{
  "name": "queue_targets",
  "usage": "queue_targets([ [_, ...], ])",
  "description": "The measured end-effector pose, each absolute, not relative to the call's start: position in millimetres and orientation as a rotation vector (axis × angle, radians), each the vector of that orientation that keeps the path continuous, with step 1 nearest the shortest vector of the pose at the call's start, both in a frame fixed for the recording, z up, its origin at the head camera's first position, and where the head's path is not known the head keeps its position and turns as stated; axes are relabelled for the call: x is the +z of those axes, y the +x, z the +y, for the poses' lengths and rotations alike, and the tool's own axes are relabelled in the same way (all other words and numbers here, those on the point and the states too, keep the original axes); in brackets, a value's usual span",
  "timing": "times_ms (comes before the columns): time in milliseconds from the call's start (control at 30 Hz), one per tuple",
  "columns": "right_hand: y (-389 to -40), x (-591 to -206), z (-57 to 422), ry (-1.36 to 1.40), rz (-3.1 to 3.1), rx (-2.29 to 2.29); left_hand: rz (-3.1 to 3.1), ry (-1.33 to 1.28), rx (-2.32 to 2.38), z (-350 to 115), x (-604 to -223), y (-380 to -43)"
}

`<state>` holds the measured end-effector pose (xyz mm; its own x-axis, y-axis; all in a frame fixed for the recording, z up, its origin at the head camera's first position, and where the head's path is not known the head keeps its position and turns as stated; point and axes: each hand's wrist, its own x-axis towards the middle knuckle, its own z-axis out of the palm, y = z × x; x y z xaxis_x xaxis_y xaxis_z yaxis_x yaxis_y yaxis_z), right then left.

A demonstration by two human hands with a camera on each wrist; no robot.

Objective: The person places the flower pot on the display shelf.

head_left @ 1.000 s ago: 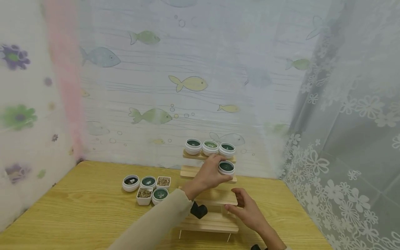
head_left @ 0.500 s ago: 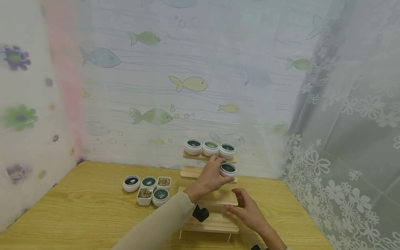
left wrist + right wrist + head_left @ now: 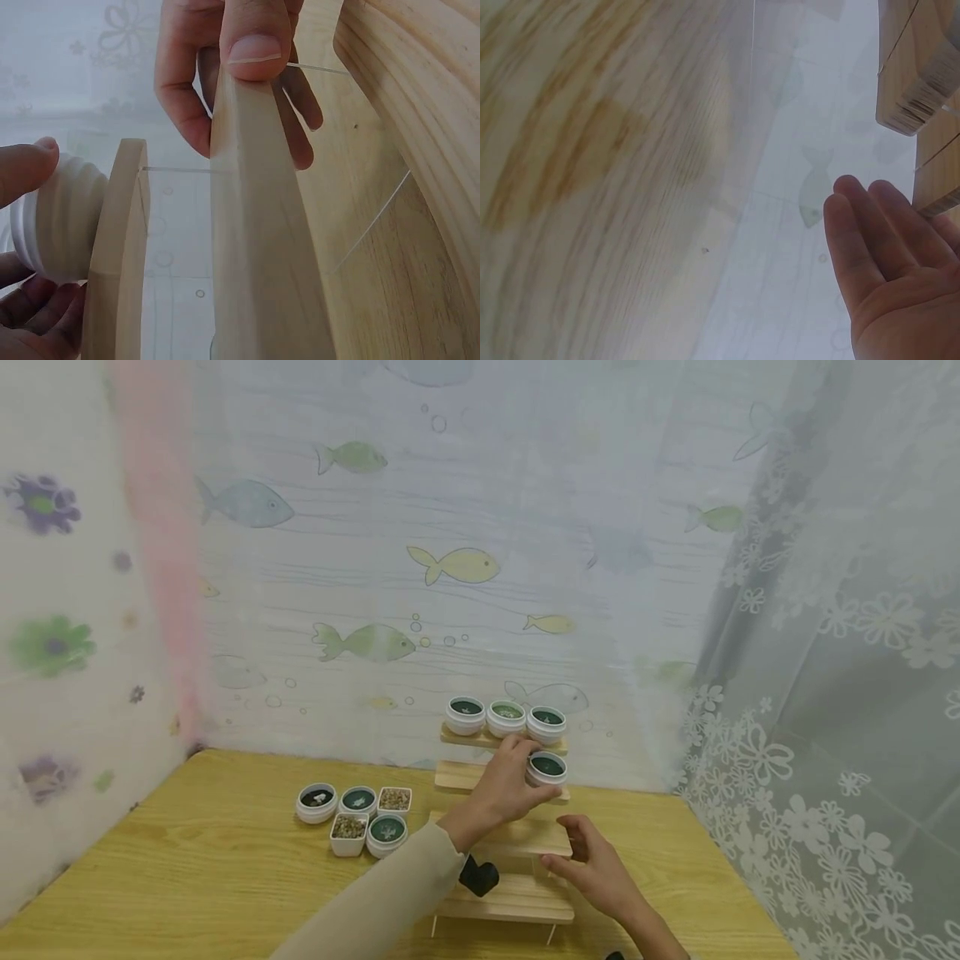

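In the head view my left hand (image 3: pixel 504 787) holds a small white round pot (image 3: pixel 546 770) with a dark green top, at the right end of the second-highest tier. The left wrist view shows the pot's (image 3: pixel 64 217) base against the tier's board, with finger and thumb on either side. My right hand (image 3: pixel 596 868) grips the right end of the tier below on the wooden stepped stand (image 3: pixel 525 835). Its thumb (image 3: pixel 255 56) lies on the board's edge, with fingers around the other side. Three similar pots (image 3: pixel 507 718) line the top tier.
Left of the stand, three round white pots (image 3: pixel 387 835) and two square white pots of brown granules (image 3: pixel 348 833) stand grouped on the wood-grain table (image 3: pixel 187 860). A black heart-shaped piece (image 3: pixel 478 877) hangs below my left wrist. Fish-print sheeting (image 3: pixel 360 568) backs the table.
The pot in my left hand has shifted slightly to the right along its tier, then stayed nearly still. My right hand keeps its place on the stand.
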<state>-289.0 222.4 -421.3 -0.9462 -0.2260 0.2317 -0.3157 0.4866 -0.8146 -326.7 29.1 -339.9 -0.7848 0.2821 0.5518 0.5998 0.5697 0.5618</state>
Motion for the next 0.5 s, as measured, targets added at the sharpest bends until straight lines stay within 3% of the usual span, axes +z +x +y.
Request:
queue_targets([
  [500, -288.7, -422.0, 224.8, 0.520, -2.624, 1.464, -2.291, -0.806, -1.117, -13.3, -340.5, -304.6],
])
